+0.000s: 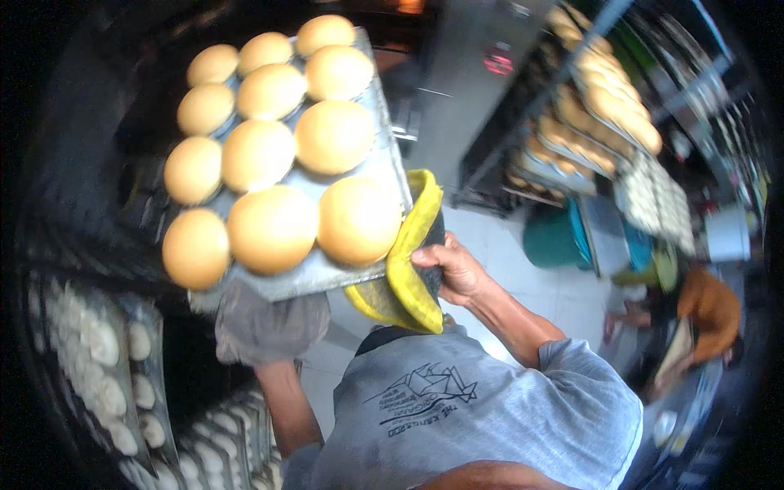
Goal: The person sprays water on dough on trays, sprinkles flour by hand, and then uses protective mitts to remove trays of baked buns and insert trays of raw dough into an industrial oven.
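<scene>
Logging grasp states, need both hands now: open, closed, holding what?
Left hand: under a grey cloth, supporting the bun tray.
Right hand: closed on yellow cloth at tray's edge.

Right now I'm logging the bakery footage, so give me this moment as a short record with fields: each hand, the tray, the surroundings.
left hand: wrapped in a grey cloth, under the tray's near edge
right hand: grips a yellow pad against the tray's right corner
tray: metal, held up and tilted
buns: golden brown, baked, in rows of three on the tray
lower left: trays of pale dough pieces
upper right: rack with more baked buns
right edge: a person in an orange top
</scene>
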A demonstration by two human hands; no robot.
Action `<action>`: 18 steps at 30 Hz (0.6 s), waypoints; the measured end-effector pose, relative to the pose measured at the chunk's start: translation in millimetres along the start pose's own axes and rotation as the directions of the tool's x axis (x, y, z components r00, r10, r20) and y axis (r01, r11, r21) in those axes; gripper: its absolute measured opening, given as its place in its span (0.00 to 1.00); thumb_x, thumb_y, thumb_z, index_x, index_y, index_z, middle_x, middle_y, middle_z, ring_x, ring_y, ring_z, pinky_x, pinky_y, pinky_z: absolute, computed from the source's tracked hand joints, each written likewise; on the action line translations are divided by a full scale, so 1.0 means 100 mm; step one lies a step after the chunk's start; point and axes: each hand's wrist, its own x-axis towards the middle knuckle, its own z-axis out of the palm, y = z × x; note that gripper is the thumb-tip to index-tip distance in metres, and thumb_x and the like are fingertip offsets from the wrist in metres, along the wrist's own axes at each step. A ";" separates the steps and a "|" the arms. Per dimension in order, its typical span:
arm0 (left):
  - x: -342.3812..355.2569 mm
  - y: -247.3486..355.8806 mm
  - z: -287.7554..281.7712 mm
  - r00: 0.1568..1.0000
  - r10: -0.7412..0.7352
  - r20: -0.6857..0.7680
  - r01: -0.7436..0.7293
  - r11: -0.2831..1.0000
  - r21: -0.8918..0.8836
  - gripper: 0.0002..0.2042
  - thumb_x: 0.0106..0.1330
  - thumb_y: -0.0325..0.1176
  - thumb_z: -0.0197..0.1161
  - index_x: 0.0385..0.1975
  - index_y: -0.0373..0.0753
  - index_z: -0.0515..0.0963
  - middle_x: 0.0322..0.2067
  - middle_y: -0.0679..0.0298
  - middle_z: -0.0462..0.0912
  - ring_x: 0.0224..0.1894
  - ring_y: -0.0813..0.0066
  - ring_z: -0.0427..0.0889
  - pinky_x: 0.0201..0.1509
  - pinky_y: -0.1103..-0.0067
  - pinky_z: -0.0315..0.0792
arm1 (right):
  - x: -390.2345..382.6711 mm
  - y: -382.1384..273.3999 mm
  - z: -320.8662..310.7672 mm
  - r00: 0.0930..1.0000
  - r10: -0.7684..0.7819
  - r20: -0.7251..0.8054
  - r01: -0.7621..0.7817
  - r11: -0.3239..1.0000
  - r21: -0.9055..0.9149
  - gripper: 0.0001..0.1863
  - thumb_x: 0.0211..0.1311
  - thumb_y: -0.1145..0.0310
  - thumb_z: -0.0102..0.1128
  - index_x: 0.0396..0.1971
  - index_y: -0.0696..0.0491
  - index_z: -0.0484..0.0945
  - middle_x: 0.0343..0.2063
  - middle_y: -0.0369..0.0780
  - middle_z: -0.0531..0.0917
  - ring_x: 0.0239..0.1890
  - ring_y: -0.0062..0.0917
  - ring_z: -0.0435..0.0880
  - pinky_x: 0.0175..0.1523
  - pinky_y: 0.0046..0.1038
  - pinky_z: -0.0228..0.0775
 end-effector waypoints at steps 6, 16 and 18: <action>-0.96 -0.39 0.20 0.946 -0.230 0.227 0.220 0.973 0.071 0.21 0.58 0.43 0.63 0.45 0.35 0.74 0.45 0.55 0.77 0.47 0.63 0.76 0.52 0.72 0.72 | -1.57 -0.02 -0.33 0.927 -0.258 -0.271 0.244 0.966 -0.085 0.23 0.53 0.77 0.60 0.51 0.62 0.71 0.42 0.43 0.82 0.41 0.27 0.84 0.50 0.29 0.79; -2.32 -1.00 2.00 0.520 -0.367 0.771 0.257 0.928 0.269 0.20 0.58 0.42 0.62 0.45 0.35 0.72 0.44 0.55 0.76 0.46 0.63 0.76 0.51 0.72 0.72 | -3.38 -0.52 -1.26 0.526 -0.639 -0.562 0.612 0.743 -0.271 0.29 0.45 0.73 0.56 0.53 0.62 0.71 0.43 0.43 0.82 0.39 0.32 0.84 0.48 0.32 0.80; -2.64 -1.10 2.55 0.403 -0.319 0.858 0.193 0.946 0.261 0.20 0.58 0.42 0.62 0.45 0.35 0.72 0.43 0.55 0.76 0.45 0.63 0.76 0.51 0.72 0.71 | -3.65 -0.82 -1.49 0.512 -0.647 -0.565 0.624 0.732 -0.273 0.28 0.45 0.67 0.55 0.50 0.62 0.74 0.43 0.45 0.82 0.41 0.34 0.83 0.51 0.33 0.77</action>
